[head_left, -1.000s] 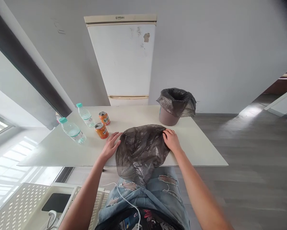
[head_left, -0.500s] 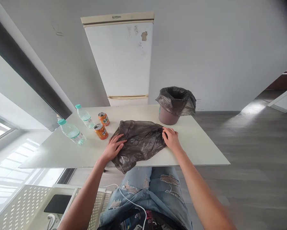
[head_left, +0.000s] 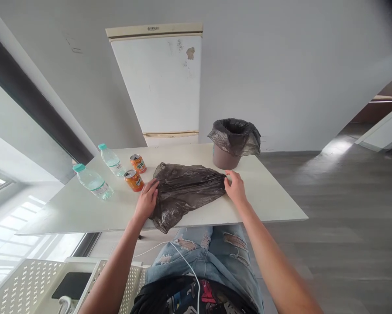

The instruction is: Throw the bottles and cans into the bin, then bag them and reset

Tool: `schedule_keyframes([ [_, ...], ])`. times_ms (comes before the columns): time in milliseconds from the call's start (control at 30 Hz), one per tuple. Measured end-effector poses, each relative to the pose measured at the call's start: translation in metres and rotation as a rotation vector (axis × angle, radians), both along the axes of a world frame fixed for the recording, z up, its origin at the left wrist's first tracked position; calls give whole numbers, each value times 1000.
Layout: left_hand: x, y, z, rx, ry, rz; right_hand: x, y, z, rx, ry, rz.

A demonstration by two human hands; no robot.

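A dark translucent garbage bag [head_left: 186,189] lies stretched across the white table [head_left: 264,198], one corner hanging over the front edge. At its gathered right end, my right hand [head_left: 235,188] pinches the plastic between thumb and fingers. My left hand [head_left: 146,200] is at the bag's left edge, fingers curled and closed on the plastic. Two orange soda cans stand just beyond my left hand: a nearer can [head_left: 134,180] and a farther can [head_left: 138,163].
Left of the cans are a nearer clear bottle [head_left: 93,182] and a farther bottle [head_left: 111,160], both with teal caps. A brown trash bin [head_left: 227,156], lined with a dark bag, stands at the back right. Behind the table is a white refrigerator [head_left: 159,83].
My left hand has slid from lying spread on the bag to its left edge, fingers drawn together. The bag is pulled tauter and narrows toward my right hand, which keeps its end.
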State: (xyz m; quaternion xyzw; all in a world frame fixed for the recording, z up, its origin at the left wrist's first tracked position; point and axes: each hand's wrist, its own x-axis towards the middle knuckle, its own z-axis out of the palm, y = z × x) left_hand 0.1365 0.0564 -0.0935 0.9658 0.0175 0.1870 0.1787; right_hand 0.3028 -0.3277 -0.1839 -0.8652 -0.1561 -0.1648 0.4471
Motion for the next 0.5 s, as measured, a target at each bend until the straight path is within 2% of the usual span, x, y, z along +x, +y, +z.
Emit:
schedule_keyframes([
  [67,-4,-18,19,9,-101,66,-2,1,2,-11,-24,78],
  [133,-3,-51,38,31,-157,102,-3,4,3,-47,-33,139],
  [200,8,-96,48,35,-142,39,-2,6,1,-90,-23,163],
  [233,17,-120,49,55,-91,-50,-1,7,1,-107,-17,168],
  [300,43,-165,39,152,26,-301,1,8,-1,-131,-7,171],
  [367,75,-197,19,253,141,-539,2,9,-2,-159,6,203],
  [433,105,-210,-5,326,242,-631,3,9,-4,-198,27,251],
  [500,126,-210,-28,346,316,-634,4,10,-6,-240,50,289],
])
